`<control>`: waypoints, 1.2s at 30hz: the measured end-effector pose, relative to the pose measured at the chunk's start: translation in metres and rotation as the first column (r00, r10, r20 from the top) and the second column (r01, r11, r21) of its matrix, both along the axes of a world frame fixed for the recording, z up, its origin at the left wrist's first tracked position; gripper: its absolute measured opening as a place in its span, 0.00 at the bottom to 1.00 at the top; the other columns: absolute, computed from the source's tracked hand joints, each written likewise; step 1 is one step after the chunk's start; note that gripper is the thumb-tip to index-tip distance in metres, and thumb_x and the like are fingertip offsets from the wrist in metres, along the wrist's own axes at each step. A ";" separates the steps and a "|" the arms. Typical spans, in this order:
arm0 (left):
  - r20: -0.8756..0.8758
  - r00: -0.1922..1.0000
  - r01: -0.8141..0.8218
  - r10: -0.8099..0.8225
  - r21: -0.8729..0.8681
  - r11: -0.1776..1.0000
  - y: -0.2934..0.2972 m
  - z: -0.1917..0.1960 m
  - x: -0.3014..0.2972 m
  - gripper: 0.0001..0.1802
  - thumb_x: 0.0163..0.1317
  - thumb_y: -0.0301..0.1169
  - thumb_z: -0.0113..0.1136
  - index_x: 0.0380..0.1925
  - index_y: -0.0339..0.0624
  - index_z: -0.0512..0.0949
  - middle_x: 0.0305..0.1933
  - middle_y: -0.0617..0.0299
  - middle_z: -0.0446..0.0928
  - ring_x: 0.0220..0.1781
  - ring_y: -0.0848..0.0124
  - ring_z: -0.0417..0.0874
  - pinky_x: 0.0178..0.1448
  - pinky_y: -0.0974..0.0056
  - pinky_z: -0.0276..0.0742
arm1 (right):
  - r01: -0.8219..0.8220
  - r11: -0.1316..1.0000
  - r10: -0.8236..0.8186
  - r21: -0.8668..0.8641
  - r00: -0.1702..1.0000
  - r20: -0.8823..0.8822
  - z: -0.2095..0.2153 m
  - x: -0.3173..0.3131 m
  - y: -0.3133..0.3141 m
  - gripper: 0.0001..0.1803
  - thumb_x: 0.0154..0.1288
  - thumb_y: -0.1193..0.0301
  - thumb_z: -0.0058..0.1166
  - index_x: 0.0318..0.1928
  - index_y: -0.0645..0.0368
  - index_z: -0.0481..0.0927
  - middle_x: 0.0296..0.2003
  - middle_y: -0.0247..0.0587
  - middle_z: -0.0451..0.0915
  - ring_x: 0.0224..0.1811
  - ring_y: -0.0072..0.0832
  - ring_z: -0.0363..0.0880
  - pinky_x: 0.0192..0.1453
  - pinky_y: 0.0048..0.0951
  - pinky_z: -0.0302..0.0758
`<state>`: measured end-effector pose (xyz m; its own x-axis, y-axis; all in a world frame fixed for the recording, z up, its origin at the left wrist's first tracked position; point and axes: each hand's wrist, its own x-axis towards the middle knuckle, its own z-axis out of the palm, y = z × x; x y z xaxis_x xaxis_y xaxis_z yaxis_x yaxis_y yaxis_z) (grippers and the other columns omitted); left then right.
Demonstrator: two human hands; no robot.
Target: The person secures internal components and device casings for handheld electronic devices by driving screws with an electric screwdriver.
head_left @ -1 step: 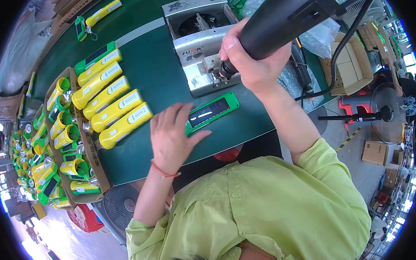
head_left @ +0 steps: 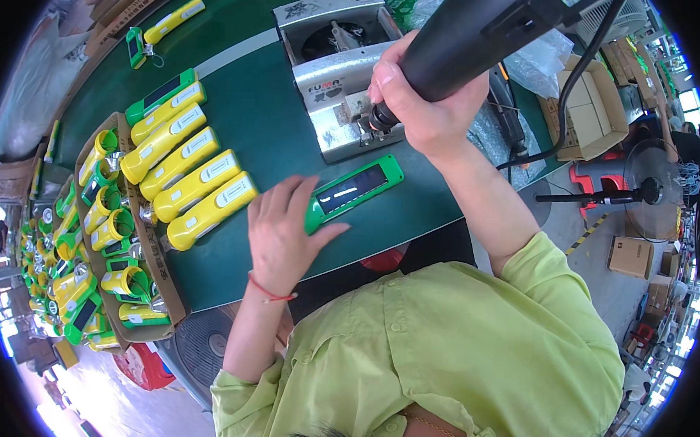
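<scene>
A green flat casing with a dark panel lies on the green table. My left hand rests on its near end, fingers spread, thumb and forefinger on either side of it. My right hand is raised above the casing's far end and grips a black electric screwdriver. The screwdriver's tip points down beside a grey metal machine. A black cable runs from the screwdriver off to the right.
Several yellow torches lie in a row left of my left hand. A cardboard tray holds several yellow and green parts. An open cardboard box, clear plastic bags and a standing fan are at the right.
</scene>
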<state>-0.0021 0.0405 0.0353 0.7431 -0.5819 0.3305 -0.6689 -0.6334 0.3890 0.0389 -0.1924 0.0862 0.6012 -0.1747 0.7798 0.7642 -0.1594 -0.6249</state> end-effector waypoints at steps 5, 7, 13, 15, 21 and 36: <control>-0.257 0.966 -0.017 -0.014 -0.119 0.993 0.026 -0.013 0.000 0.32 0.40 0.31 0.79 0.49 0.38 0.79 0.49 0.51 0.79 0.47 0.53 0.83 0.51 0.57 0.80 | -0.043 0.996 0.041 -0.077 0.999 -0.027 0.006 -0.002 0.001 0.06 0.57 0.84 0.57 0.35 0.68 0.74 0.27 0.43 0.80 0.24 0.25 0.80 0.28 0.25 0.77; -0.292 0.956 -0.035 -0.012 -0.158 0.987 0.022 -0.015 -0.001 0.32 0.40 0.30 0.79 0.49 0.37 0.79 0.49 0.51 0.79 0.47 0.54 0.83 0.51 0.57 0.80 | -0.075 0.988 0.063 -0.136 0.994 -0.091 0.013 0.000 0.005 0.06 0.54 0.84 0.61 0.27 0.65 0.76 0.25 0.40 0.80 0.25 0.23 0.80 0.28 0.23 0.75; -0.219 0.975 -0.018 -0.039 -0.252 0.968 -0.012 -0.029 -0.003 0.32 0.40 0.30 0.79 0.49 0.37 0.79 0.48 0.51 0.80 0.46 0.55 0.83 0.49 0.59 0.81 | -0.129 0.985 0.156 0.113 0.948 -0.278 0.006 -0.009 0.010 0.11 0.56 0.83 0.58 0.40 0.67 0.74 0.24 0.40 0.79 0.23 0.24 0.79 0.27 0.25 0.76; -0.226 0.972 -0.016 -0.055 -0.304 0.952 -0.024 -0.031 -0.001 0.32 0.41 0.30 0.80 0.49 0.37 0.78 0.47 0.52 0.80 0.45 0.56 0.83 0.48 0.59 0.81 | -0.054 0.981 0.095 0.187 0.972 -0.216 0.002 -0.024 0.019 0.16 0.59 0.83 0.55 0.48 0.69 0.70 0.25 0.42 0.79 0.22 0.26 0.79 0.27 0.26 0.77; -0.217 0.974 -0.012 -0.059 -0.311 0.950 -0.033 -0.032 -0.004 0.31 0.41 0.31 0.80 0.47 0.38 0.77 0.45 0.53 0.80 0.42 0.58 0.83 0.45 0.60 0.81 | -0.014 0.998 0.025 0.057 0.979 -0.203 -0.011 -0.032 0.027 0.37 0.60 0.85 0.54 0.68 0.70 0.54 0.26 0.42 0.79 0.23 0.26 0.79 0.28 0.27 0.77; -0.264 0.964 -0.050 -0.032 -0.296 0.954 -0.035 -0.037 -0.002 0.31 0.40 0.35 0.79 0.45 0.41 0.77 0.44 0.55 0.79 0.44 0.54 0.82 0.46 0.56 0.77 | 0.048 0.999 -0.042 0.013 0.956 -0.291 -0.036 -0.029 0.041 0.33 0.49 0.76 0.67 0.56 0.64 0.66 0.40 0.38 0.76 0.40 0.24 0.77 0.43 0.28 0.76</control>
<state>-0.0040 0.0060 -0.0019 0.8317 -0.4797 0.2795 -0.5116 -0.4668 0.7213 0.0099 -0.1518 0.0506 0.7927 -0.2208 0.5683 0.5411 -0.1747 -0.8226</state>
